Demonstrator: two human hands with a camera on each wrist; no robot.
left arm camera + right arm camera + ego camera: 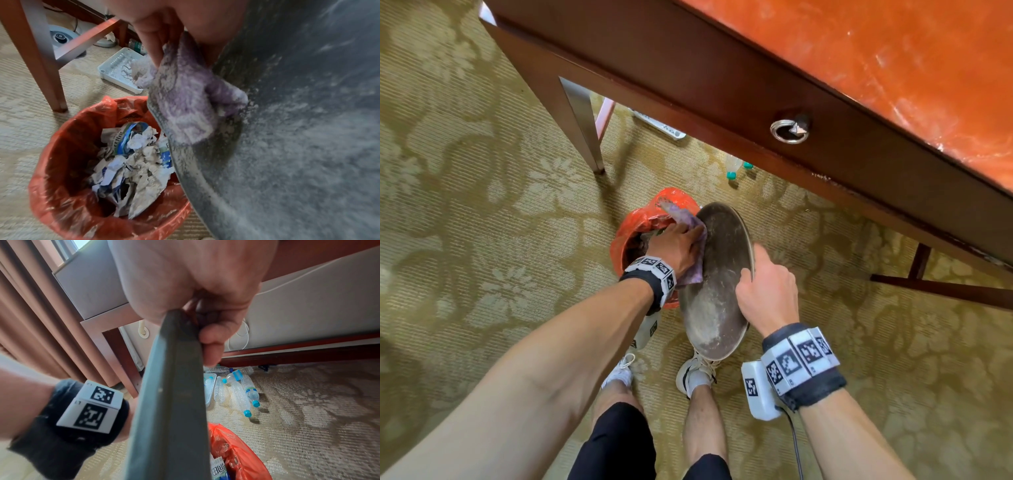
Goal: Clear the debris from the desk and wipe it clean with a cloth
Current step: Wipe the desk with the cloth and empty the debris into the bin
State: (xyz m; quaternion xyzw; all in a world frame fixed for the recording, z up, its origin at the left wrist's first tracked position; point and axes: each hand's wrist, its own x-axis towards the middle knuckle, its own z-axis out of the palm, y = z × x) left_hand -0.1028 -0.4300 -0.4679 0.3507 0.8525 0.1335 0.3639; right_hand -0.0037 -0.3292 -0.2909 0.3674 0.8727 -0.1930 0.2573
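Over the red-lined bin [68,162], the right hand [768,291] grips a tilted tray [717,274] while the left hand [676,248], clutching a purple cloth [185,104], sweeps off powder; beyond, the streaked desk [893,68] apparently awaits wiping.

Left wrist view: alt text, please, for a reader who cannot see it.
The left hand presses a purple cloth against a tilted, powder-dusted dark tray, above an orange-lined bin of crumpled paper on patterned carpet.

Patterned carpet [482,192] bears the red-lined bin [61,203], empty bottles [242,394] and a white tray [115,68].
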